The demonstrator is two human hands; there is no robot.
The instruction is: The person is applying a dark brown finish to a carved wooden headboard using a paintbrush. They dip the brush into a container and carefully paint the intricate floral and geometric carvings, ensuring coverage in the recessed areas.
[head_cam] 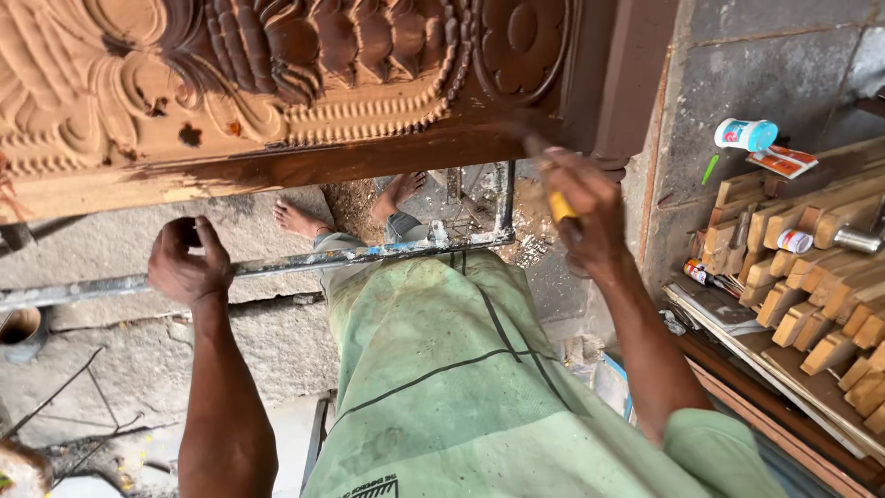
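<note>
A large carved wooden panel (277,83) with floral relief fills the top of the head view; its lower edge and right side look dark and wet with stain. My right hand (585,207) is shut on a brush with a yellow handle (560,205), its blurred tip touching the panel's lower right corner. My left hand (189,263) grips a metal bar (277,267) of the stand beneath the panel. My green shirt and bare feet (300,219) show below.
Several short wooden blocks (811,277) lie stacked at the right with a white tub with a blue lid (745,135), small tins and boards. A grey stone wall (774,74) stands behind. A small dark pot (20,330) sits at the left on the rough floor.
</note>
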